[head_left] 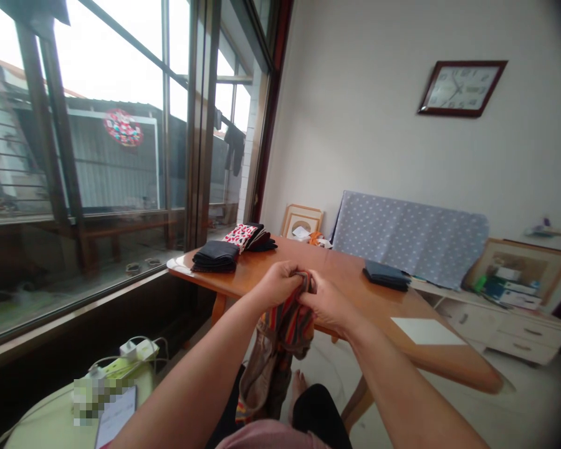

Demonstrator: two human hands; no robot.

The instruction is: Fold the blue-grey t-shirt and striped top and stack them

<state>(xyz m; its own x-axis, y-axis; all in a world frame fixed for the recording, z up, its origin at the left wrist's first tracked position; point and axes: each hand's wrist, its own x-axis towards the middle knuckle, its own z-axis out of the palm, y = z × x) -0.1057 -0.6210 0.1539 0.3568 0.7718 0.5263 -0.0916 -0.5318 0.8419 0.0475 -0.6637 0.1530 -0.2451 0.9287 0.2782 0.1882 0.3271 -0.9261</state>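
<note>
My left hand (279, 284) and my right hand (324, 300) meet in front of me, both closed on the top of a striped multicoloured cloth (285, 330). The cloth hangs down from my fingers toward my lap, its lower part brownish and crumpled. My hands hover just over the near edge of a wooden table (346, 280).
On the table lie a folded dark cloth (215, 256), a red-patterned folded pile (250, 237), a dark blue folded cloth (386, 275) and a white sheet (427, 331). A large window runs along the left. A power strip (133, 350) and a phone (115, 415) sit at lower left.
</note>
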